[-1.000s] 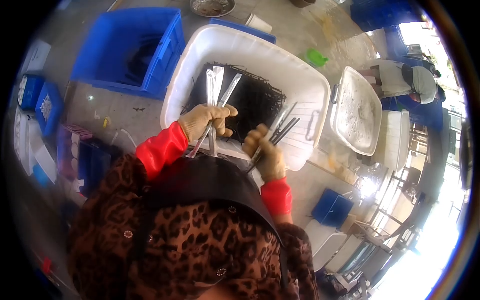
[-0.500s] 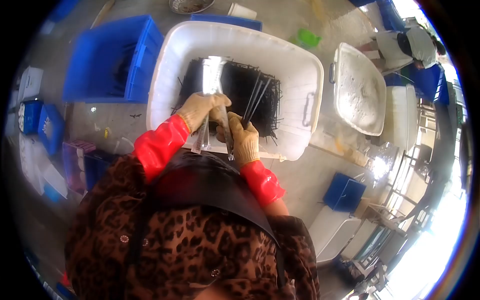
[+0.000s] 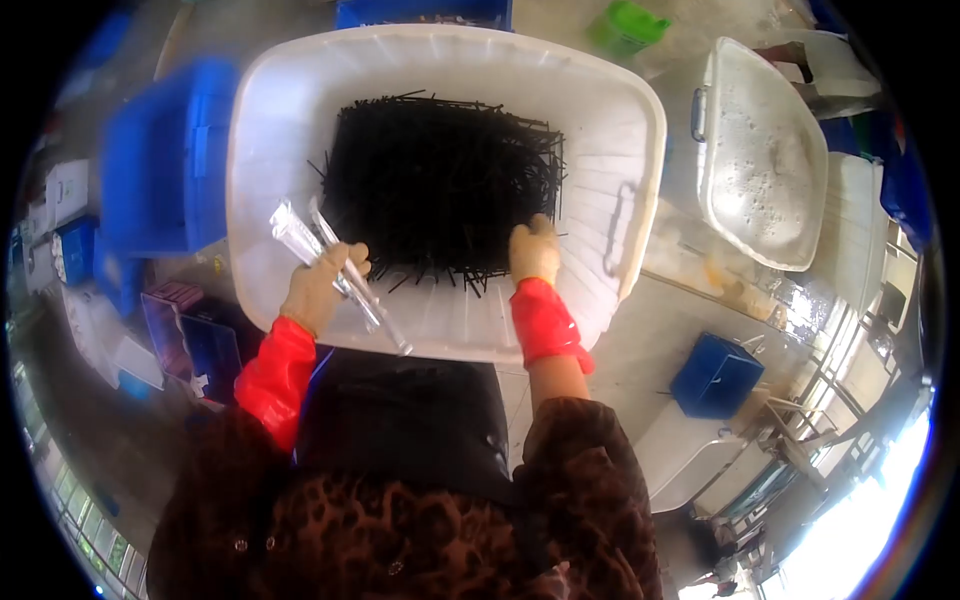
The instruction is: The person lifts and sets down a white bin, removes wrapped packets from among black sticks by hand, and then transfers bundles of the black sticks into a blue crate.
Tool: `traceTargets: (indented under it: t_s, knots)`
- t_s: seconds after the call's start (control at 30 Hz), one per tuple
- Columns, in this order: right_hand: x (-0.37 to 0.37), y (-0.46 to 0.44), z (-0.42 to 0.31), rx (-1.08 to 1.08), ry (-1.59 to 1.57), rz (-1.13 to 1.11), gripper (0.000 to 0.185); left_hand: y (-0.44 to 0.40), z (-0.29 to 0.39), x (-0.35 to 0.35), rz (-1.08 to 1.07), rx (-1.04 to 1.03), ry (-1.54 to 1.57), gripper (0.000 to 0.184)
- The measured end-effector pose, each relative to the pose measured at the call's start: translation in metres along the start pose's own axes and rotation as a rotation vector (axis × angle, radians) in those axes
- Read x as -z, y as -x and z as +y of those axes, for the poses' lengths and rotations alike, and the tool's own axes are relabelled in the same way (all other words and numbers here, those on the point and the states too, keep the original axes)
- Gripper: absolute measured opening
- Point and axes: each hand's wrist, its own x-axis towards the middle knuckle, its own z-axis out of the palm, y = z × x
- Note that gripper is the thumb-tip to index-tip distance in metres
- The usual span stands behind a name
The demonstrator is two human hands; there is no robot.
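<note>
Inside a large white tub (image 3: 440, 345) lies a dense pile of thin black sticks (image 3: 440, 190). My left hand (image 3: 322, 288), in a beige knit glove, is closed around shiny clear plastic strips (image 3: 295, 232) near the tub's front left. These strips slant across the palm, with their lower ends near the front rim. At the pile's right edge, my right hand (image 3: 535, 250) is gloved too, its fingers curled and pointing down. Whatever its fingers hold, if anything, is hidden against the black sticks.
On the left stands a blue crate (image 3: 155, 165), blurred. A white tub with foamy contents (image 3: 765, 160) is at the right. Behind are a green container (image 3: 627, 27) and another blue crate (image 3: 425, 12). A small blue box (image 3: 715, 375) sits at lower right.
My hands have moved apart: the left, still holding plastic strips, went left; the right went right to the pile's edge. Black sticks seen upright in my right hand no longer show there.
</note>
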Motion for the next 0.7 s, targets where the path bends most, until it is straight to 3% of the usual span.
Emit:
traceTargets:
  t_s: [0.07, 0.17, 0.27, 0.3, 0.37, 0.4, 0.47, 0.5, 0.6, 0.67, 0.7]
  knots:
    - [-0.01, -0.054, 0.014, -0.206, 0.126, -0.082, 0.046, -0.033, -0.018, -0.005, -0.026, 0.079, 0.084, 0.033]
    - [-0.042, -0.115, 0.046, -0.211, 0.237, -0.057, 0.046, -0.061, -0.031, -0.03, 0.039, 0.149, 0.211, 0.026]
    - [-0.079, -0.174, 0.073, -0.305, 0.353, -0.17, 0.043, -0.111, -0.087, -0.015, -0.211, 0.16, 0.388, 0.027]
    - [-0.095, -0.19, 0.089, -0.315, 0.374, -0.19, 0.043, -0.122, -0.092, -0.021, -0.194, 0.184, 0.397, 0.027]
    - [-0.124, -0.208, 0.116, 0.109, 0.625, -0.488, 0.041, -0.145, -0.098, -0.035, 0.093, 0.278, 0.311, 0.026]
    - [-0.133, -0.206, 0.119, 0.098, 0.634, -0.511, 0.041, -0.161, -0.109, -0.034, 0.122, 0.297, 0.292, 0.027]
    - [-0.143, -0.2, 0.116, -0.304, 0.201, -0.378, 0.036, -0.181, -0.123, -0.041, 0.21, 0.288, 0.184, 0.028]
    - [-0.142, -0.195, 0.112, -0.064, 0.408, -0.393, 0.034, -0.197, -0.135, -0.04, 0.193, 0.247, 0.064, 0.028]
    - [-0.133, -0.186, 0.106, 0.025, 0.193, -0.527, 0.034, -0.218, -0.135, -0.052, 0.212, 0.337, -0.112, 0.025]
    - [-0.133, -0.201, 0.108, 0.039, 0.272, -0.53, 0.034, -0.224, -0.136, -0.062, 0.186, 0.336, -0.091, 0.025]
    - [-0.131, -0.208, 0.1, -0.043, 0.334, -0.379, 0.034, -0.226, -0.136, -0.066, 0.162, 0.331, -0.075, 0.025]
